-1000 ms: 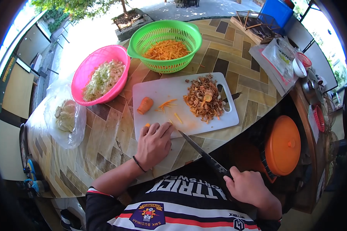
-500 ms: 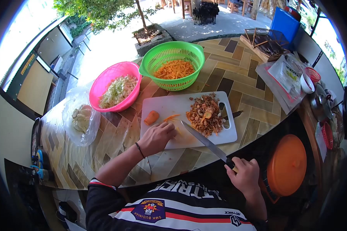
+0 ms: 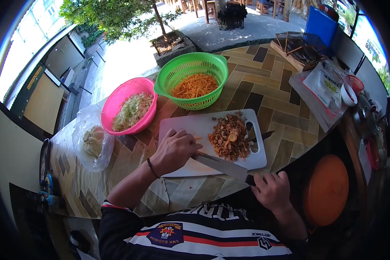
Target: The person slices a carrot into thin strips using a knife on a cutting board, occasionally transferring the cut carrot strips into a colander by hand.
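The left forearm [image 3: 132, 184] reached forward and inward, ending in the left hand [image 3: 175, 151], palm down, its knuckles raised and its fingers bent and bunched together. The right hand [image 3: 271, 188] sat lower and well apart, its fingers curled into a closed grip. The right forearm [image 3: 291, 223] slanted inward behind it, the elbow out of sight.

Black jersey [image 3: 242, 225] with white and red stripes, purple crest [image 3: 165, 234], white lettering; thin black wristband [image 3: 152, 168].

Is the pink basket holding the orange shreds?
No, the orange shreds lie in the green basket, beside the pink basket.
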{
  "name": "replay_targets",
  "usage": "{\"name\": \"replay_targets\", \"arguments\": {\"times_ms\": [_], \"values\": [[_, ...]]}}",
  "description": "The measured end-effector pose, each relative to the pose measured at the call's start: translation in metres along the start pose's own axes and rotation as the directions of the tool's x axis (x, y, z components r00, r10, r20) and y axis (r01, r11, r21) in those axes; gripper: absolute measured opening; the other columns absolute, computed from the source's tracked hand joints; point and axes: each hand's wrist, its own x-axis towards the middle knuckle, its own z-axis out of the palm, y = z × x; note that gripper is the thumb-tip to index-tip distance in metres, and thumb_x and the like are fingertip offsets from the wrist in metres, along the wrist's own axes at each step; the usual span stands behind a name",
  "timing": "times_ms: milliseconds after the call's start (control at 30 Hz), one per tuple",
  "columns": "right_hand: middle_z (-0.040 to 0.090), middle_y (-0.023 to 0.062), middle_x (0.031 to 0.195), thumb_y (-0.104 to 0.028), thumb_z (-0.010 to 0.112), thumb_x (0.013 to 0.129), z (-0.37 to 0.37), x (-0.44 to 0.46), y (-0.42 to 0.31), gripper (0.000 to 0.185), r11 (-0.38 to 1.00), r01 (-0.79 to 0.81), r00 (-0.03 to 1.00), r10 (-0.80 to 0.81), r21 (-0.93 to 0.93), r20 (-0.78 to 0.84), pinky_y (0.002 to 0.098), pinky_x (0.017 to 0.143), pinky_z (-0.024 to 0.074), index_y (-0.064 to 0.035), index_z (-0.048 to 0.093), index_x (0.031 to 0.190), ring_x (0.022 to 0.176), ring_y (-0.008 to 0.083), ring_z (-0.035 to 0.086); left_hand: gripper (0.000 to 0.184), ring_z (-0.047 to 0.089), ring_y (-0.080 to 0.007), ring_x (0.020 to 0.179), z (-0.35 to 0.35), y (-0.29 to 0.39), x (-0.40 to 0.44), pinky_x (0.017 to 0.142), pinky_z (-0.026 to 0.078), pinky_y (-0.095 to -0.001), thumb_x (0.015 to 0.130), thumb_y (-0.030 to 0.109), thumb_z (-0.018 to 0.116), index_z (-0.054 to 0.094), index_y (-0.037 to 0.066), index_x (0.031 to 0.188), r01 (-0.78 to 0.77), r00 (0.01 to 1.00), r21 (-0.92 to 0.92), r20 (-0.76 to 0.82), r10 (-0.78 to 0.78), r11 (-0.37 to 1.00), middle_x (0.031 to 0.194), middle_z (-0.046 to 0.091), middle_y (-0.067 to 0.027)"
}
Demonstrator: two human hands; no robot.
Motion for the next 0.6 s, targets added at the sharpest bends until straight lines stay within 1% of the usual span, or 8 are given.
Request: {"name": "replay_targets", "arguments": {"times_ms": [67, 167, 267, 367, 467, 500, 567, 600], "values": [[0.051, 0.0005, 0.070, -0.029, 0.080, 0.070, 0.003, 0.003, 0.002, 0.036, 0.998, 0.049, 0.999, -0.049, -0.043, 0.003, 0.0361, 0.064, 0.0345, -0.0125, 0.064, 0.099, 0.063, 0.0178, 0.056, 0.012, 0.061, -0.0205, 0.091, 0.000, -0.008, 0.003, 0.082, 0.042, -0.0345, 0.082, 0.019, 0.071, 0.075, 0.015, 0.092, 0.047, 0.993, -0.044, 0.114, -0.042, 0.998, 0.090, 0.064, -0.0023], [0.051, 0.0001, 0.070, -0.029, 0.079, 0.070, 0.003, 0.010, 0.004, 0.035, 0.993, 0.087, 0.996, -0.086, -0.073, 0.021, 0.0356, 0.064, 0.0344, -0.0128, 0.063, 0.097, 0.063, 0.0172, 0.055, 0.009, 0.060, -0.0218, 0.090, 0.014, -0.033, 0.004, 0.082, 0.044, -0.0363, 0.084, 0.018, 0.068, 0.075, 0.014, 0.089, 0.087, 0.973, -0.228, 0.228, -0.033, 0.970, 0.090, 0.063, -0.0036], [0.053, 0.0010, 0.069, -0.030, 0.079, 0.073, -0.003, 0.013, 0.004, 0.033, 0.996, 0.079, 0.996, -0.076, -0.046, 0.055, 0.0357, 0.063, 0.0346, -0.0117, 0.063, 0.096, 0.062, 0.0175, 0.057, 0.009, 0.061, -0.0232, 0.090, 0.021, -0.040, 0.002, 0.081, 0.045, -0.0381, 0.084, 0.014, 0.067, 0.073, 0.011, 0.089, 0.194, 0.978, -0.171, 0.108, -0.177, 0.966, 0.090, 0.064, -0.0049], [0.057, 0.0046, 0.066, -0.027, 0.078, 0.076, -0.014, 0.007, 0.001, 0.030, 0.988, -0.051, 0.985, 0.025, 0.146, 0.172, 0.0373, 0.065, 0.0363, -0.0096, 0.064, 0.096, 0.059, 0.0235, 0.057, 0.011, 0.061, -0.0229, 0.089, 0.020, -0.038, -0.009, 0.080, 0.046, -0.0378, 0.083, 0.015, 0.069, 0.073, 0.010, 0.092, 0.218, 0.976, 0.049, 0.001, -0.219, 0.975, 0.090, 0.063, -0.0053], [0.060, 0.0083, 0.062, -0.025, 0.073, 0.083, -0.027, -0.005, -0.008, 0.024, 0.892, -0.284, 0.931, 0.169, 0.352, 0.323, 0.0377, 0.062, 0.0385, -0.0075, 0.064, 0.096, 0.055, 0.0284, 0.056, 0.014, 0.060, -0.0226, 0.089, 0.016, -0.014, -0.017, 0.080, 0.046, -0.0374, 0.081, 0.016, 0.071, 0.072, 0.010, 0.094, 0.255, 0.961, 0.054, -0.122, -0.248, 0.965, 0.092, 0.062, -0.0046], [0.062, 0.0058, 0.059, -0.026, 0.068, 0.089, -0.032, -0.004, -0.009, 0.022, 0.875, -0.301, 0.919, 0.160, 0.379, 0.359, 0.0361, 0.058, 0.0402, -0.0054, 0.062, 0.096, 0.053, 0.0268, 0.060, 0.014, 0.060, -0.0224, 0.089, 0.019, -0.011, -0.021, 0.080, 0.046, -0.0374, 0.081, 0.016, 0.071, 0.072, 0.010, 0.093, 0.234, 0.963, 0.012, -0.143, -0.230, 0.972, 0.092, 0.062, -0.0042], [0.062, 0.0077, 0.060, -0.025, 0.067, 0.090, -0.036, -0.005, -0.011, 0.022, 0.849, -0.363, 0.895, 0.202, 0.384, 0.398, 0.0381, 0.056, 0.0421, -0.0049, 0.062, 0.097, 0.054, 0.0293, 0.061, 0.014, 0.059, -0.0222, 0.088, 0.027, -0.006, -0.026, 0.080, 0.045, -0.0373, 0.080, 0.016, 0.073, 0.072, 0.011, 0.093, 0.189, 0.962, -0.072, -0.189, -0.199, 0.979, 0.092, 0.061, -0.0035], [0.063, 0.0087, 0.060, -0.025, 0.067, 0.090, -0.037, -0.006, -0.013, 0.022, 0.835, -0.394, 0.880, 0.223, 0.383, 0.419, 0.0392, 0.056, 0.0430, -0.0047, 0.062, 0.097, 0.054, 0.0305, 0.061, 0.014, 0.059, -0.0223, 0.088, 0.030, -0.006, -0.028, 0.080, 0.045, -0.0373, 0.079, 0.016, 0.073, 0.072, 0.011, 0.093, 0.193, 0.966, -0.080, -0.162, -0.204, 0.978, 0.092, 0.061, -0.0033]]}}
